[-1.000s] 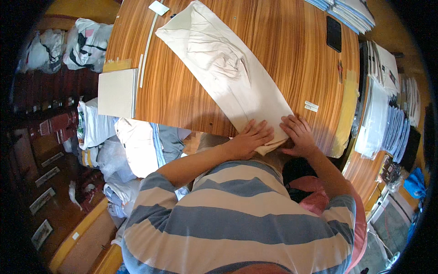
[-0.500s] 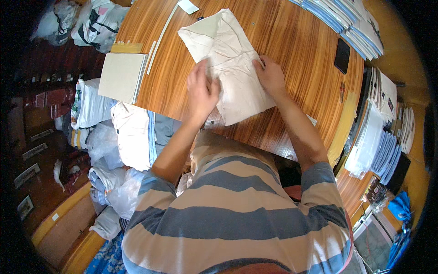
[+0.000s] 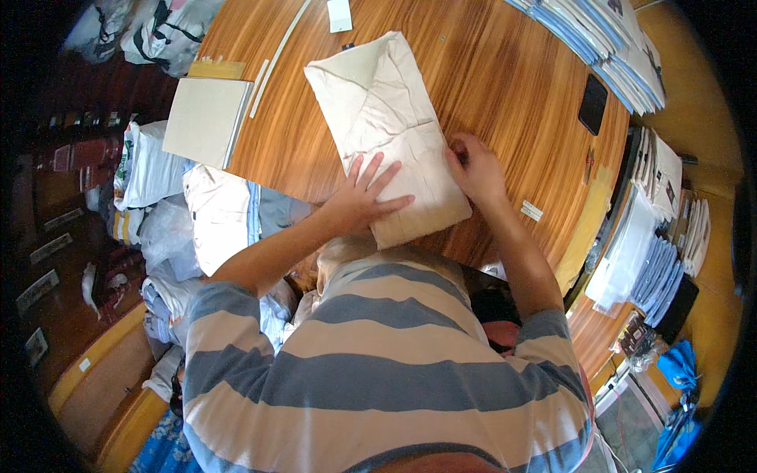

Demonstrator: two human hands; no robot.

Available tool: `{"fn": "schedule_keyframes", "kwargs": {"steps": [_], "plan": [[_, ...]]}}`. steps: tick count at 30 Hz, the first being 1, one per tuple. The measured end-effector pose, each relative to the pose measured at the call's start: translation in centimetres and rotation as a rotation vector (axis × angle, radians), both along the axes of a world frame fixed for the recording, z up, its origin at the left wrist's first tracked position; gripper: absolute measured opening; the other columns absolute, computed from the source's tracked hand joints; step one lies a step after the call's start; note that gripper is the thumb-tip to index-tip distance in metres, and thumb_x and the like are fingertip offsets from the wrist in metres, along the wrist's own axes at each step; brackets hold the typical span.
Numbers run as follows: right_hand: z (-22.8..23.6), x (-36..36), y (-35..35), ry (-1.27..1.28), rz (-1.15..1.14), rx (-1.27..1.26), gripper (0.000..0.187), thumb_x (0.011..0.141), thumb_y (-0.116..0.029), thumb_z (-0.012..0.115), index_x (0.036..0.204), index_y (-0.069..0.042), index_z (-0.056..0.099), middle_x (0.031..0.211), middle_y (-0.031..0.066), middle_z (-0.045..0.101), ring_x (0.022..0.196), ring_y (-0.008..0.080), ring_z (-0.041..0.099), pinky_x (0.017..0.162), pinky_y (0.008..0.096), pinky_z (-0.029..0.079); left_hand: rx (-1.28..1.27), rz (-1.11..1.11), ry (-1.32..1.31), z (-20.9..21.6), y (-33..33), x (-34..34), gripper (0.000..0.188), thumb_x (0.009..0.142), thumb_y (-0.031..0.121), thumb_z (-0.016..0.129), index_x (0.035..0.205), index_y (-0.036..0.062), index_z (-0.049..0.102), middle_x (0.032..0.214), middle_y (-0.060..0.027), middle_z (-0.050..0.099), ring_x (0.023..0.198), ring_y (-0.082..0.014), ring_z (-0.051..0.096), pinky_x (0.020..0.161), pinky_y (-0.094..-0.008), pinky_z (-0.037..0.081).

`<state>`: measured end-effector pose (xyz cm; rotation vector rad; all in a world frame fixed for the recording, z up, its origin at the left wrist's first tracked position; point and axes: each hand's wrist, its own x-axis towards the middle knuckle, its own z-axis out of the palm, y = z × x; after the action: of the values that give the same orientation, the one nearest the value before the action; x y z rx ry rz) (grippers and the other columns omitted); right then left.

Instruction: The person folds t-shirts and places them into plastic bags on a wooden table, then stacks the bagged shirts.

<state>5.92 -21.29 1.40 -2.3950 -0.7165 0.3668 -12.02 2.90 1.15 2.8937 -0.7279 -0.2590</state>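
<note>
Rests left hand [image 3: 361, 201] spread on folded cloth [image 3: 400, 130], upper centre of frame, on desk [image 3: 505, 83]; curls right hand [image 3: 479, 173] at its right edge, cannot tell if gripping. Seems light, limp; best lifted by both long edges.

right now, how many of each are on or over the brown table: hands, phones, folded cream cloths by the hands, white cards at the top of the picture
Hands: 2 (left hand, right hand)
Black phone: 1
Folded cream cloth: 1
White card: 1
Total: 5
</note>
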Motion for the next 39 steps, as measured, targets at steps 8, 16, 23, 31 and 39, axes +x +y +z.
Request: {"fn": "schedule_keyframes", "kwargs": {"steps": [8,16,23,31,39], "plan": [[1.8,-4.8,-6.8,-0.033,0.591,0.003,0.089,0.071,-0.018,0.084,0.151,-0.01,0.045,0.162,0.0124,0.045,0.154,0.0353,0.034,0.128,0.0535,0.022,-0.626,0.192,0.366,-0.1,2.2,-2.2,0.058,0.102,0.037,0.058,0.158,0.026,0.046,0.169,-0.0184,0.028,0.156,-0.043,0.023,0.123,-0.0605,0.025],[-0.5,3.4,9.3,0.196,-0.151,0.341,0.038,0.1,-0.036,0.066,0.104,0.001,0.071,0.09,0.0245,0.073,0.086,0.0403,0.073,0.078,0.0469,0.056,-1.751,1.139,0.966,-0.5,9.4,6.5,0.067,0.109,0.049,0.051,0.15,-0.0029,0.043,0.138,-0.0169,0.065,0.118,-0.0253,0.069,0.099,-0.041,0.057],[-2.6,2.4,10.0,-0.02,-0.282,0.138,0.042,0.098,-0.045,0.066,0.097,-0.003,0.07,0.087,0.0251,0.071,0.082,0.046,0.07,0.072,0.0529,0.055,-0.86,1.095,0.365,0.7,11.3,7.2,0.053,0.099,0.037,0.069,0.133,-0.0019,0.059,0.13,-0.0181,0.067,0.119,-0.0291,0.067,0.095,-0.0481,0.058],[-1.6,3.2,8.8,-0.146,-0.455,0.326,0.038,0.097,-0.034,0.072,0.113,0.0,0.069,0.106,0.0249,0.071,0.101,0.0416,0.068,0.089,0.0475,0.054,-0.239,0.059,-0.234,-0.9,6.4,12.5,0.08,0.097,0.049,0.062,0.158,0.0032,0.039,0.166,-0.026,0.028,0.156,-0.0464,0.02,0.127,-0.0597,0.015],[-3.4,-10.2,-2.2,0.115,-1.034,0.517,0.037,0.098,-0.027,0.075,0.112,0.005,0.065,0.097,0.0126,0.07,0.089,0.0244,0.069,0.08,0.0379,0.057,-0.473,0.321,-0.346,4.3,2.9,15.6,0.039,0.094,0.037,0.073,0.08,0.0009,0.071,0.097,-0.0188,0.07,0.096,-0.039,0.065,0.086,-0.0527,0.051]]}}
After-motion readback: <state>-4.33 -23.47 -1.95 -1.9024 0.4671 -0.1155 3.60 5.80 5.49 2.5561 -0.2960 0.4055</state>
